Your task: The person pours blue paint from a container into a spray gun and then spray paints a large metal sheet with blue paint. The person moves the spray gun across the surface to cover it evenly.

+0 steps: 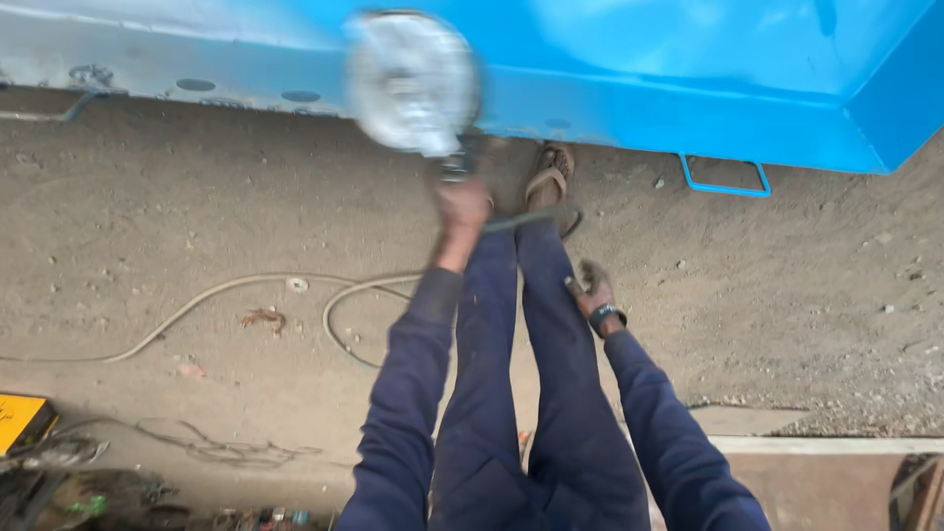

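The left hand [460,208] is closed in a firm grip around the handle of a power tool [413,84], which is raised ahead of the body; its round silver head is blurred and sits in front of the lower edge of a large blue metal body [688,79]. A cord [536,218] runs from below that hand across the legs. The right hand [593,290] hangs beside the right leg with fingers loosely open, holding nothing; a dark band sits at its wrist. One sandalled foot [551,175] rests on the dirt floor [197,197] near the blue body. A pale hose [226,290] loops over the floor to the left. A small blue bracket [726,182] projects beneath the blue body at the right.
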